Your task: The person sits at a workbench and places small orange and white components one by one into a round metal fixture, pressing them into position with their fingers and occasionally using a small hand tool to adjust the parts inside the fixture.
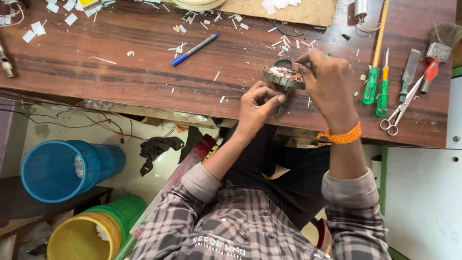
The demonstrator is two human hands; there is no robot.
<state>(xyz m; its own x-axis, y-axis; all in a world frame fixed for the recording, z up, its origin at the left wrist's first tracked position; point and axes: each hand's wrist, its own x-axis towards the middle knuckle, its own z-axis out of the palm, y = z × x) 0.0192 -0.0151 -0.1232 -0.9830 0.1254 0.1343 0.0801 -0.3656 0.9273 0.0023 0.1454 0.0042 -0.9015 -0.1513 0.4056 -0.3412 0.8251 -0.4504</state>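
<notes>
Stator core [284, 76], a round toothed metal disc with pale windings on top, sits tilted between both hands just above the near edge of the wooden worktop [144, 72], right of its middle.

Farthest left, below the worktop, a blue bucket [57, 168] lies on its side and a yellow bucket [84, 236] with a green bucket [122, 209] behind it stands near the floor. A dark rag [156, 147] lies on the pale floor beside thin red wires. On the worktop, scraps of white paper [36, 29] are scattered at the far left, and a blue pen [195, 49] lies slanted toward the middle.

The left hand [260, 103] has its fingers curled together under the core's near rim, pinching a thin dark tool [280, 108] that points down from the core. The right hand [325, 79] arches over the core's right side, fingertips closed on its top edge; an orange thread band [342, 137] circles that wrist.

To the right lie two green-handled screwdrivers [371, 84], a flat metal file [409, 72], a brush [440, 43] and a pair of scissors [399, 111].
</notes>
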